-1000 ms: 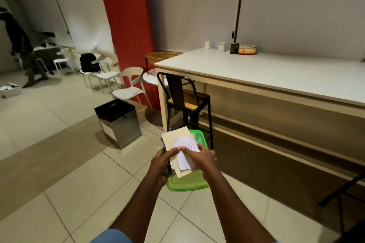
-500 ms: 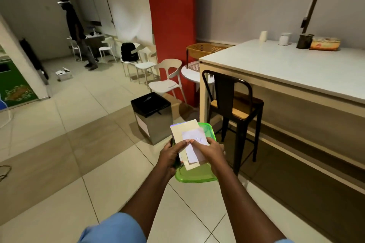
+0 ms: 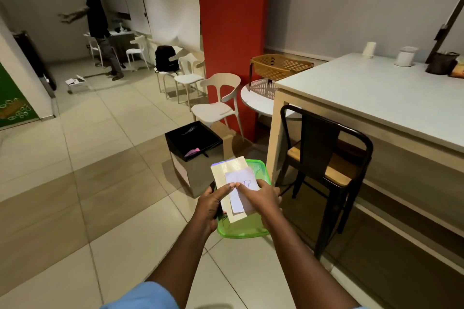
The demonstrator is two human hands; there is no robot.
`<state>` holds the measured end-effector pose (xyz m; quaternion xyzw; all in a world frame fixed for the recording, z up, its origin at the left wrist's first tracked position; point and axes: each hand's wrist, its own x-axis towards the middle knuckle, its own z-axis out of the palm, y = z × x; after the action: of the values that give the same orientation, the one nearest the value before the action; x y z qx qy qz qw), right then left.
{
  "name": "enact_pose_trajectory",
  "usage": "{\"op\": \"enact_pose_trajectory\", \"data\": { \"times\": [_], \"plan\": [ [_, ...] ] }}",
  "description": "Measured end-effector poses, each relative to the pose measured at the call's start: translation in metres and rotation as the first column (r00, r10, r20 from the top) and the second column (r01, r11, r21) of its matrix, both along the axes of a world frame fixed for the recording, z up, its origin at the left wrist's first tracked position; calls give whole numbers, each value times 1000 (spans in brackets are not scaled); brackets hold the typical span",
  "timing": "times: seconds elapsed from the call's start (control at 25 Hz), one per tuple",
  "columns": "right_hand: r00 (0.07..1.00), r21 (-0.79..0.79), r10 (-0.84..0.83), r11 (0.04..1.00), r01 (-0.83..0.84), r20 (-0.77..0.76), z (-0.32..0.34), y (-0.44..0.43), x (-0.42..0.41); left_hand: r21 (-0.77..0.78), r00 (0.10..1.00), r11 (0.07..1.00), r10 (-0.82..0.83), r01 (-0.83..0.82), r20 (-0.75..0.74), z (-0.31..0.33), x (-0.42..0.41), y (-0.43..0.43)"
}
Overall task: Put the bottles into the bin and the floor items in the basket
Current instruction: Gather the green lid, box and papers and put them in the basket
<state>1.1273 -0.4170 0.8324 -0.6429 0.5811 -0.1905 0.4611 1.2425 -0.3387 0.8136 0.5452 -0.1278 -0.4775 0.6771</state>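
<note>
above the tiled floor, near the black bin (image 3: 193, 143), the left hand (image 3: 211, 204) and right hand (image 3: 263, 199) both gripped a green lid (image 3: 241, 231) with papers (image 3: 234, 183) pinned on top by the thumbs; the basket (image 3: 281, 66) sat far right.

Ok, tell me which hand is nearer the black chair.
Right. The right hand is beside the black chair; the left hand is farther, across the papers.
</note>
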Motion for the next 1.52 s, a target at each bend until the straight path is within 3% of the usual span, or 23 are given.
{"op": "enact_pose_trajectory", "data": {
  "times": [0.28,0.52,1.16,1.52],
  "plan": [
    [989,-2,-106,994,107,100,10,-98,133,-37,996,995,-91,91,15,5,139,-116],
    [978,-11,-198,980,199,70,27,-187,219,-64,981,981,-180,185,73,24,231,-214],
    [953,-67,-294,952,299,72,48,-473,336,-154,972,963,-206,222,114,40,350,-514],
    [845,2,-496,863,506,200,69,-615,398,-152,909,900,-386,409,157,51,422,-684]
  ]
}}
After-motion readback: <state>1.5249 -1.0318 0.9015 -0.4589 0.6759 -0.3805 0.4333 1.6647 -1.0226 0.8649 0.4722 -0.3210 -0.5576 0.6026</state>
